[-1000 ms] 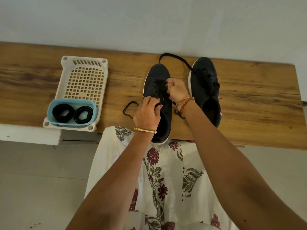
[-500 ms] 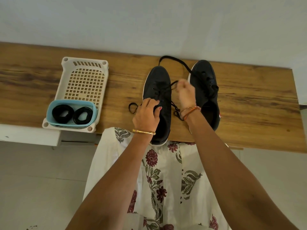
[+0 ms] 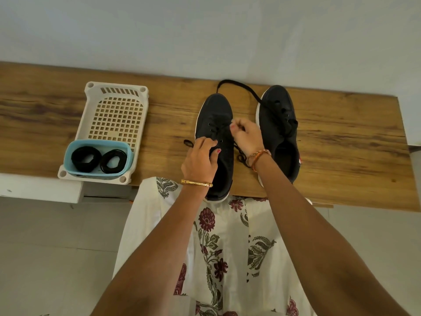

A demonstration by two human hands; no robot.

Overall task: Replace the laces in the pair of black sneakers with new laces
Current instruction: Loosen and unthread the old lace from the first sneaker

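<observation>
Pinching lace (image 3: 224, 131); blue tub (image 3: 70, 156) holds coiled laces (image 3: 99, 158).

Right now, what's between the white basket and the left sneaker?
Head view: mostly bare wooden bench between the white basket and the left sneaker. One black lace end lies there, beside the sneaker.

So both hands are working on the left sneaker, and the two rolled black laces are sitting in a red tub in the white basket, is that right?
Not quite: the tub is light blue, not red, as the head view shows. The rest stands: both hands, left and right, are on the left sneaker, and the two rolled laces sit in that tub in the white basket.
</observation>
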